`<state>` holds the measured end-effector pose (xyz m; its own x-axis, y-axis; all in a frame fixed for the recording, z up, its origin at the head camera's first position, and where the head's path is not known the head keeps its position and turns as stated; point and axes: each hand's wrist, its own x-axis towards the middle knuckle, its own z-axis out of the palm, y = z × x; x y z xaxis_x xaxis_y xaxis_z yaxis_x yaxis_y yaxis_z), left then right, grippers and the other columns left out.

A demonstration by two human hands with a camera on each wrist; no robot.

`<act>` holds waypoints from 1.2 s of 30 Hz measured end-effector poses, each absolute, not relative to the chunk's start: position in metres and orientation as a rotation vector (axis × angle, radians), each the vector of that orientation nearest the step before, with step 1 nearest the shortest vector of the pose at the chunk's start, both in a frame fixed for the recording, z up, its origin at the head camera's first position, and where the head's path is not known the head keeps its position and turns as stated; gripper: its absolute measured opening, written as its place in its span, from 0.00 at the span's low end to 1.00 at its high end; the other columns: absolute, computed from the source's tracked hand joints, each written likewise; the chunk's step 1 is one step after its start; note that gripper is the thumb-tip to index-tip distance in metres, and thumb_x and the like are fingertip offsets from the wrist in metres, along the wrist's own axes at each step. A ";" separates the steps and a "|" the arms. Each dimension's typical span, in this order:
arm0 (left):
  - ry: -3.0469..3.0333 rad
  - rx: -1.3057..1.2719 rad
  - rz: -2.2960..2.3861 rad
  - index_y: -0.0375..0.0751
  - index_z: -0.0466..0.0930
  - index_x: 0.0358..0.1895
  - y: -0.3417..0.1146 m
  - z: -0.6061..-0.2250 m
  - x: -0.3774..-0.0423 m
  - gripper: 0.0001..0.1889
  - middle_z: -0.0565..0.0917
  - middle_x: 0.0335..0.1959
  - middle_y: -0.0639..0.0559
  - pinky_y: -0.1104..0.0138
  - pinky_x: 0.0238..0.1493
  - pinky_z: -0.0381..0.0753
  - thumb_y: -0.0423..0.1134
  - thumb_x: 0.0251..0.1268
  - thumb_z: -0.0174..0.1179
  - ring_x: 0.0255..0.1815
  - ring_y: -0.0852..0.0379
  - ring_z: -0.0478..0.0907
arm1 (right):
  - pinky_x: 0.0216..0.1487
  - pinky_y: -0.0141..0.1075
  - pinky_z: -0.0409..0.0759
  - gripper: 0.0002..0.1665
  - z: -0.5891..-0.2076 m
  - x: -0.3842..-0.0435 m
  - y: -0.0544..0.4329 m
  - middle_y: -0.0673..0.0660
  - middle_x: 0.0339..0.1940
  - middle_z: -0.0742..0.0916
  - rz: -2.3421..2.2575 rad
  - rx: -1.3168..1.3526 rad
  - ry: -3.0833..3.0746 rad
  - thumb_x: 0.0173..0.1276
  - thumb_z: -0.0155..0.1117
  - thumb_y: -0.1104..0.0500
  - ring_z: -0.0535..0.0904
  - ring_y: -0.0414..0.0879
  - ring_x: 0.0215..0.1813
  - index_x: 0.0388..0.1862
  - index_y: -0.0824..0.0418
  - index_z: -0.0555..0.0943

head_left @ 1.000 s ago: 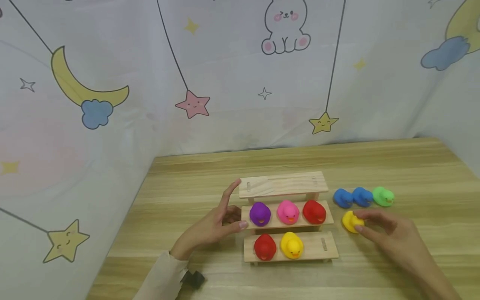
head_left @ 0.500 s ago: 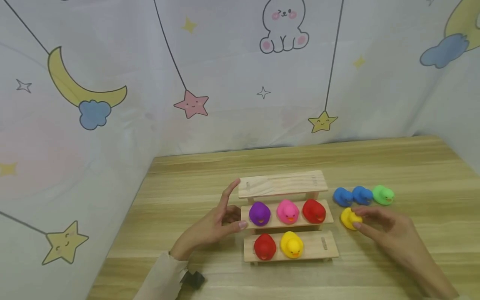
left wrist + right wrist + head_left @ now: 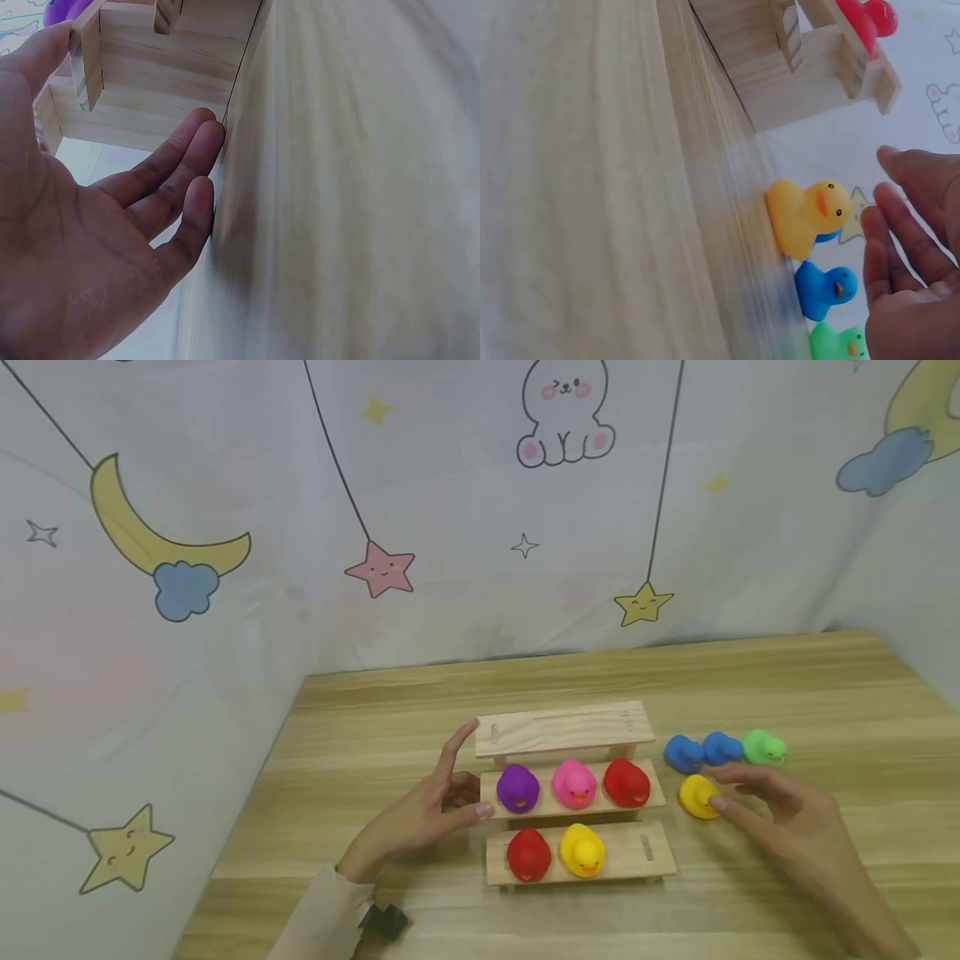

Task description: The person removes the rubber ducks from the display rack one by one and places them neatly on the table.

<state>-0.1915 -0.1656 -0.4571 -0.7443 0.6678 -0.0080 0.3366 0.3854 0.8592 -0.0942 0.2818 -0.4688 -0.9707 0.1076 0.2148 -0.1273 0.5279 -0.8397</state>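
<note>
We are holding our right hand (image 3: 791, 822) loosely open, gripping nothing, just beside a yellow duck (image 3: 696, 797). The duck is sitting upright on the table (image 3: 405, 710), showing a smooth round body, orange beak and small black eyes. Behind it, two blue ducks (image 3: 684, 754) and a green duck (image 3: 762, 747) are lining up. Our left hand (image 3: 431, 810), also open, is touching the wooden stand (image 3: 570, 729).

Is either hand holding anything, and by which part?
Nothing is held: the left hand touches the wooden rack at its left end; the right hand is apart from the yellow duck on the table.
</note>
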 end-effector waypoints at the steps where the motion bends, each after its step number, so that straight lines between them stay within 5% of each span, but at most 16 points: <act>1: 2.296 0.876 1.300 0.75 0.24 0.86 -0.166 -0.457 -0.191 0.56 0.90 0.43 0.49 0.64 0.57 0.86 0.45 0.79 0.65 0.45 0.56 0.88 | 0.60 0.12 0.73 0.20 -0.467 -0.093 0.280 0.45 0.56 0.92 1.425 0.034 -2.505 0.71 0.77 0.61 0.81 0.25 0.60 0.61 0.61 0.87; 5: 2.295 0.883 1.300 0.75 0.24 0.86 -0.167 -0.458 -0.192 0.56 0.89 0.42 0.49 0.64 0.57 0.86 0.45 0.79 0.65 0.44 0.56 0.87 | 0.63 0.15 0.76 0.19 -0.460 -0.088 0.271 0.53 0.55 0.92 1.444 0.112 -2.419 0.69 0.76 0.70 0.83 0.32 0.59 0.58 0.65 0.86; 10: 2.296 0.896 1.309 0.74 0.25 0.86 -0.166 -0.458 -0.192 0.56 0.89 0.40 0.49 0.64 0.57 0.87 0.44 0.79 0.65 0.44 0.56 0.87 | 0.64 0.20 0.79 0.21 -0.454 -0.082 0.260 0.49 0.51 0.92 1.616 0.237 -2.257 0.62 0.73 0.81 0.84 0.37 0.57 0.55 0.74 0.85; 20: 2.295 0.887 1.314 0.74 0.25 0.87 -0.166 -0.458 -0.192 0.56 0.89 0.40 0.49 0.64 0.55 0.87 0.43 0.79 0.65 0.42 0.57 0.87 | 0.68 0.25 0.80 0.24 -0.451 -0.068 0.219 0.57 0.52 0.90 1.829 0.577 -2.121 0.60 0.68 0.87 0.86 0.39 0.60 0.54 0.74 0.83; 28: 2.309 0.886 1.290 0.73 0.25 0.86 -0.166 -0.456 -0.191 0.56 0.90 0.43 0.49 0.64 0.56 0.86 0.44 0.79 0.66 0.43 0.57 0.87 | 0.66 0.22 0.80 0.25 -0.453 -0.063 0.194 0.54 0.57 0.90 1.740 0.673 -2.367 0.68 0.73 0.74 0.83 0.35 0.62 0.60 0.56 0.84; 36: 2.329 0.872 1.260 0.74 0.24 0.86 -0.166 -0.457 -0.192 0.56 0.91 0.48 0.48 0.63 0.59 0.86 0.46 0.78 0.66 0.47 0.57 0.88 | 0.61 0.27 0.85 0.21 -0.455 -0.063 0.182 0.49 0.60 0.90 1.695 0.621 -2.462 0.73 0.74 0.63 0.84 0.36 0.61 0.63 0.50 0.85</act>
<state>-0.1917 -0.1664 -0.4571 -0.7484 0.6630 -0.0153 0.3499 0.4143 0.8402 -0.0632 0.1816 -0.4549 -0.9136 -0.2785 0.2963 -0.3762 0.3020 -0.8759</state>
